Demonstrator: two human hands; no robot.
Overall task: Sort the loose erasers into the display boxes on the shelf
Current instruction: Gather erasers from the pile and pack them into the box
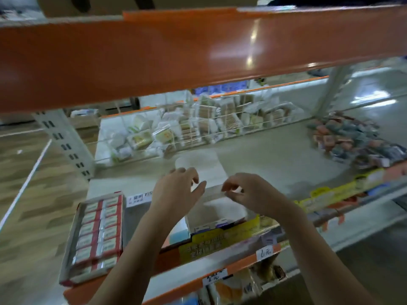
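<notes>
A white display box (pixel 226 209) stands at the front of the shelf, with a few blue-and-white erasers (pixel 211 226) at its near end. Its white lid flap (pixel 207 166) is folded up and back. My left hand (pixel 178 190) grips the flap's left side, fingers curled over its edge. My right hand (pixel 244 193) pinches the flap's fold line on the right. A pile of loose erasers (pixel 352 139) in red, blue and grey wrappers lies far right on the shelf. To the left sits a full box of red-and-white erasers (pixel 97 234).
Clear acrylic bins (pixel 198 124) of wrapped goods line the back of the shelf. An orange shelf beam (pixel 176 51) hangs overhead. A white slotted upright (pixel 66 142) stands at left. Yellow price strips (pixel 220 241) run along the front edge.
</notes>
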